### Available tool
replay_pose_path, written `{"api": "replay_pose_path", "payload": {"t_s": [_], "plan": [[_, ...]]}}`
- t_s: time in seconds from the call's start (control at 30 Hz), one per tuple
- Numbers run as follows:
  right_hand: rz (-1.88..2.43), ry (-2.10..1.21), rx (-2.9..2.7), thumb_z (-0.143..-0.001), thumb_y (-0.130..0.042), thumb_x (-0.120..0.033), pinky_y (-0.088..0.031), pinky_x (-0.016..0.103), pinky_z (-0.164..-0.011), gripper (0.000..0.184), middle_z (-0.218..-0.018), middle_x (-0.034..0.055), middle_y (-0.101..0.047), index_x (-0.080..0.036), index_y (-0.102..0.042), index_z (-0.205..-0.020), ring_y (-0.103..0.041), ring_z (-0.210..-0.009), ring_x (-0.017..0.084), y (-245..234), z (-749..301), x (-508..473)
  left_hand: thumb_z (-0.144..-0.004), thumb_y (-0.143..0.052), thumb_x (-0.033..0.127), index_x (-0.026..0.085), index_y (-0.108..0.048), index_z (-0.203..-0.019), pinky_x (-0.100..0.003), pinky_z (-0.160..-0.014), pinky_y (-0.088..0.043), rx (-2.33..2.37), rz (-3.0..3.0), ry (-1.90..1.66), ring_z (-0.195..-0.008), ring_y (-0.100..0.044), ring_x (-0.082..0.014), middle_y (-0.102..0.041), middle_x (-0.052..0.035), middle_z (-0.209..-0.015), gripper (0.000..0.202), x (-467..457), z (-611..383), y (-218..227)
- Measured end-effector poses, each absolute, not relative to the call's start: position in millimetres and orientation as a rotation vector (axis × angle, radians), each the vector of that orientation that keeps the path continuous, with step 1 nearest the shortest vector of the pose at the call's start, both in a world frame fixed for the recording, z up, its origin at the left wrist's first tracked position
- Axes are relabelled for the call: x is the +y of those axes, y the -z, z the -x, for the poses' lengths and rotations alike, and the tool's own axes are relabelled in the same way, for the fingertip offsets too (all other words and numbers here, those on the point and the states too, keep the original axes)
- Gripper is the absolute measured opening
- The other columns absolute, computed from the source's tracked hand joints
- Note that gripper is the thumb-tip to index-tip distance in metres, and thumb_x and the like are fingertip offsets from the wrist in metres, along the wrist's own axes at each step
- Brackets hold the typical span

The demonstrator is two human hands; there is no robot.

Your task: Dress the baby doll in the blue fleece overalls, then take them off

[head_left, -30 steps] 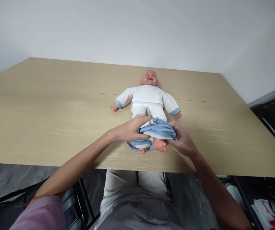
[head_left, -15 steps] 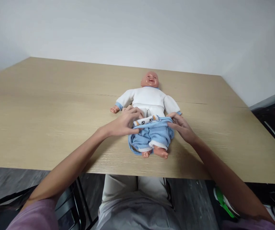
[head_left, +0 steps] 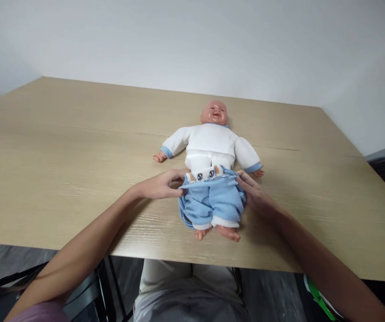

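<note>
On its back lies a baby doll, feet toward me, in a white long-sleeved top with blue cuffs. Light blue pants with white hems cover its legs up to the thighs. Their waistband is folded over, showing a white strip with printed eyes. Thumb and fingers of my left hand grip the waistband's left side. At the opposite side my right hand pinches the waistband, its fingertips partly hidden by the cloth. White fabric shows between the top and the pants. Both doll feet stick out below the hems.
The doll rests on a wooden table with a seam across it, set against a pale wall. A black chair stands below at the left. Something green and white sits under the table's right side.
My left hand has moved left and down, from over the waistband to its side. More white fabric shows above the pants. The view has shifted slightly.
</note>
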State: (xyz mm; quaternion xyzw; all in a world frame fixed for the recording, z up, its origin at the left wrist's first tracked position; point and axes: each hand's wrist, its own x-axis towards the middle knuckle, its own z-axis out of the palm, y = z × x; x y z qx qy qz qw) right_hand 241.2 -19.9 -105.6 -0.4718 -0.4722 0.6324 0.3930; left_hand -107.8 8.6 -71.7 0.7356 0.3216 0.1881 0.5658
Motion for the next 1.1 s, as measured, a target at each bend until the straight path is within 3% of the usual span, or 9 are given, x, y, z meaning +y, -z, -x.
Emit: {"api": "replay_pose_path", "payload": {"t_s": [0.13,0.27,0.53,0.67,0.77,0.87,0.97,1.1], "plan": [[1.148,-1.578,-1.198,-0.093,-0.087,-0.072,-0.058,0.032,-0.078,0.05,-0.099,-0.0007,-0.073,-0.031,-0.069,-0.115,-0.068,-0.087,0.021,113.6,-241.8,-17.2,-0.098,-0.081,0.051,0.02,-0.078,-0.118,-0.046,-0.118,-0.059,0.803,-1.53,-0.61,-0.128,-0.076,-0.0318,-0.084,-0.0119,-0.125,0.037,10.5,104.0,84.1],[1.133,-1.557,-1.234,-0.093,-0.086,-0.072,-0.062,0.036,-0.086,0.052,-0.107,0.0021,-0.078,-0.031,-0.072,-0.12,-0.073,-0.096,0.024,118.1,-242.5,-14.6,-0.092,-0.086,0.049,0.021,-0.079,-0.131,-0.047,-0.117,-0.059,0.791,-1.304,-0.707,-0.125,-0.079,-0.0324,-0.085,-0.0115,-0.125,0.049,15.3,102.7,96.1],[1.122,-1.49,-1.348,-0.094,-0.085,-0.073,-0.058,0.035,-0.081,0.048,-0.094,0.0007,-0.073,-0.027,-0.072,-0.105,-0.068,-0.085,0.023,106.9,-248.9,-5.5,-0.087,-0.095,0.055,0.018,-0.077,-0.139,-0.045,-0.111,-0.061,0.733,-1.203,-0.677,-0.119,-0.081,-0.0323,-0.084,-0.0159,-0.127,0.067,16.9,101.5,96.0],[1.091,-1.441,-1.326,-0.089,-0.087,-0.069,-0.057,0.035,-0.082,0.045,-0.091,0.0001,-0.069,-0.028,-0.07,-0.1,-0.065,-0.085,0.023,84.4,-245.7,8.8,-0.092,-0.091,0.067,0.017,-0.079,-0.126,-0.043,-0.108,-0.06,0.782,-1.415,-0.712,-0.112,-0.078,-0.0288,-0.082,-0.0125,-0.119,0.061,26.3,102.6,71.0],[1.008,-1.452,-1.308,-0.086,-0.087,-0.062,-0.058,0.039,-0.09,0.041,-0.095,0.0018,-0.071,-0.028,-0.068,-0.098,-0.067,-0.094,0.025,66.6,-240.8,29.4,-0.095,-0.089,0.066,0.019,-0.077,-0.108,-0.037,-0.101,-0.057,0.876,-1.553,-0.798,-0.106,-0.071,-0.0236,-0.077,-0.0064,-0.109,0.05,37.7,96.0,46.6],[1.007,-1.425,-1.291,-0.083,-0.085,-0.06,-0.06,0.041,-0.094,0.039,-0.095,0.0017,-0.07,-0.029,-0.065,-0.096,-0.068,-0.099,0.027,62.4,-236.9,53.5,-0.096,-0.087,0.064,0.02,-0.073,-0.106,-0.032,-0.092,-0.054,0.935,-1.582,-0.874,-0.098,-0.065,-0.0199,-0.072,-0.004,-0.105,0.048,49.3,85.8,30.1],[1.111,-1.351,-1.25,-0.078,-0.088,-0.061,-0.06,0.039,-0.092,0.043,-0.092,-0.0005,-0.069,-0.029,-0.065,-0.094,-0.068,-0.096,0.025,75.4,-234.4,68.8,-0.099,-0.083,0.063,0.02,-0.07,-0.108,-0.03,-0.082,-0.05,1.017,-1.565,-0.899,-0.088,-0.059,-0.0173,-0.068,-0.0025,-0.098,0.046,59.3,80.8,31.7],[1.215,-1.257,-1.305,-0.08,-0.09,-0.066,-0.06,0.039,-0.098,0.046,-0.091,-0.0012,-0.071,-0.026,-0.072,-0.093,-0.068,-0.095,0.023,104.6,-235.2,65.7,-0.1,-0.078,0.067,0.02,-0.063,-0.094,-0.03,-0.079,-0.047,1.146,-1.577,-0.905,-0.085,-0.056,-0.0172,-0.062,-0.0005,-0.09,0.049,67.6,91.0,64.5]]}}
